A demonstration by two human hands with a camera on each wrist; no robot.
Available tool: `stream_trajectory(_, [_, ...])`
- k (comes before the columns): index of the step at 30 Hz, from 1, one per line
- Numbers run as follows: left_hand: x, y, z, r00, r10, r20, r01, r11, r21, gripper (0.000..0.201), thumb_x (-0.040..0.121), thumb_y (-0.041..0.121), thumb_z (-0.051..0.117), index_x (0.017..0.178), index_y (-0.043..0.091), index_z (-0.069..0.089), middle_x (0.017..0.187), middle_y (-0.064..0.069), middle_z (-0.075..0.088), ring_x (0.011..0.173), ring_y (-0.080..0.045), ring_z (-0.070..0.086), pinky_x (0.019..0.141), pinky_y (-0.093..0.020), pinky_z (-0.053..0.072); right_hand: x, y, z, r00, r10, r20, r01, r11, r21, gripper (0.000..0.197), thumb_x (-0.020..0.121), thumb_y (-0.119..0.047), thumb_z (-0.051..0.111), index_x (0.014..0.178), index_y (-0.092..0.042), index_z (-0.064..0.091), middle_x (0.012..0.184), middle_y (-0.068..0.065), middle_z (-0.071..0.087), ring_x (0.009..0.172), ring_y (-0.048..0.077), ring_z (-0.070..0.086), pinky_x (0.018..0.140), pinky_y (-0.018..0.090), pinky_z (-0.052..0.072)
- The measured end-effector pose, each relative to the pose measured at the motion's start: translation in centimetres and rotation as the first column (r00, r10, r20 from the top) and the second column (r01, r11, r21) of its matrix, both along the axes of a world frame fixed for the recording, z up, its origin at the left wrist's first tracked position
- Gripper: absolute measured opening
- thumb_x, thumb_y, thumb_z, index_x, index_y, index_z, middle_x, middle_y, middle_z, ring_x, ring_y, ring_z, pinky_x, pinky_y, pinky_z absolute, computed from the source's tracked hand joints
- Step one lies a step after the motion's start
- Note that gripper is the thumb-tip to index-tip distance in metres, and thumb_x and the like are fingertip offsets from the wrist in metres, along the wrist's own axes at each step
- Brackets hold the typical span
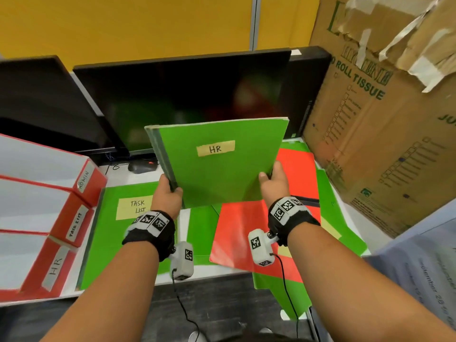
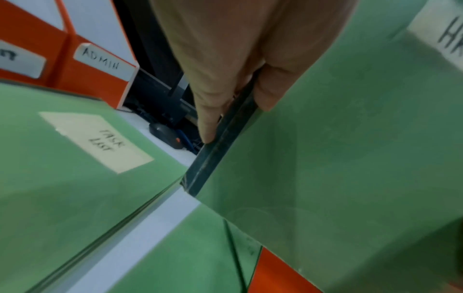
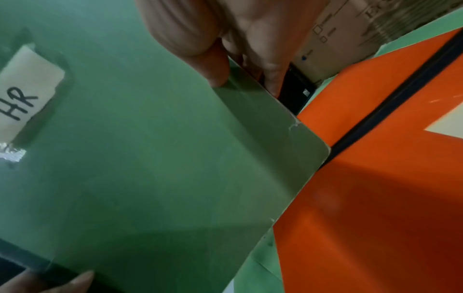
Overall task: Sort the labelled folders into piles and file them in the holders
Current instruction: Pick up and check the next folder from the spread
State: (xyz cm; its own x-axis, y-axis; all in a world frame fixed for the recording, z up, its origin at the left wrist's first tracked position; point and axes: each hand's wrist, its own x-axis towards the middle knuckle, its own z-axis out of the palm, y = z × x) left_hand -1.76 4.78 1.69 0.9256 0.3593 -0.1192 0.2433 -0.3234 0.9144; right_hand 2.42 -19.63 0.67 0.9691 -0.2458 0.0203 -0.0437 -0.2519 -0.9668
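A stack of green folders (image 1: 219, 169) stands upright on the desk, its front one labelled HR (image 1: 215, 148). My left hand (image 1: 167, 193) grips its left spine edge (image 2: 220, 150), thumb in front. On the other side my right hand (image 1: 272, 182) pinches the right edge (image 3: 253, 89). A green folder labelled TASK LIST (image 1: 123, 230) lies flat to the left. Red folders (image 1: 244, 233) and more green ones (image 1: 343, 218) lie spread on the right. Three red holders (image 1: 64, 218) labelled ADMIN (image 1: 84, 180), TASK LIST (image 1: 75, 224) and HR (image 1: 55, 266) lie at the far left.
Dark monitors (image 1: 182, 95) stand behind the held stack, with a black mouse (image 1: 142, 166) at their foot. A large cardboard box (image 1: 385, 114) fills the right. A printed paper sheet (image 1: 424, 280) lies at the lower right. The desk's front edge (image 1: 209, 275) runs below my wrists.
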Motion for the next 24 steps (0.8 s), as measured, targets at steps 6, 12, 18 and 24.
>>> stream_trajectory(6, [-1.1, 0.0, -3.2, 0.962, 0.029, -0.273, 0.044, 0.966, 0.256, 0.022, 0.093, 0.01, 0.054, 0.112, 0.0, 0.05, 0.108, -0.022, 0.061, 0.1, -0.036, 0.06, 0.083, -0.037, 0.044, -2.2, -0.9, -3.5, 0.959, 0.074, -0.272, -0.155, 0.945, -0.289, 0.026, 0.091, -0.007, 0.047, 0.116, -0.009, 0.053, 0.111, 0.015, 0.063, 0.103, 0.031, 0.058, 0.089, 0.034, 0.046])
stream_trajectory(12, [-0.4, 1.0, -2.9, 0.962, 0.085, -0.258, -0.014, 0.964, 0.267, 0.02, 0.094, 0.012, 0.053, 0.11, 0.001, 0.051, 0.108, -0.021, 0.063, 0.098, -0.034, 0.06, 0.082, -0.036, 0.044, -1.7, -0.5, -2.8, 0.973, 0.104, -0.205, -0.174, 0.917, -0.36, 0.023, 0.089, -0.004, 0.049, 0.11, -0.008, 0.057, 0.102, 0.016, 0.065, 0.094, 0.029, 0.06, 0.079, 0.03, 0.044])
stream_trajectory(18, [-2.5, 3.7, -3.2, 0.955, 0.181, -0.235, -0.135, 0.971, 0.199, 0.041, 0.094, 0.003, 0.049, 0.131, 0.011, 0.034, 0.118, -0.022, 0.059, 0.096, -0.036, 0.06, 0.078, -0.04, 0.049, -2.6, 2.8, -3.5, 0.95, 0.167, -0.264, -0.261, 0.89, -0.374, 0.045, 0.084, -0.004, 0.053, 0.127, -0.019, 0.049, 0.097, 0.008, 0.066, 0.093, 0.028, 0.062, 0.074, 0.028, 0.045])
stream_trajectory(24, [-4.4, 8.8, -5.1, 0.941, 0.18, -0.287, -0.095, 0.953, 0.287, 0.051, 0.085, -0.01, 0.043, 0.129, 0.017, 0.046, 0.108, -0.023, 0.061, 0.076, -0.033, 0.058, 0.064, -0.034, 0.05, -3.9, 8.0, -5.7, 0.91, 0.225, -0.347, -0.361, 0.842, -0.4, 0.04, 0.083, -0.004, 0.052, 0.12, -0.017, 0.047, 0.082, 0.002, 0.058, 0.081, 0.025, 0.058, 0.068, 0.027, 0.041])
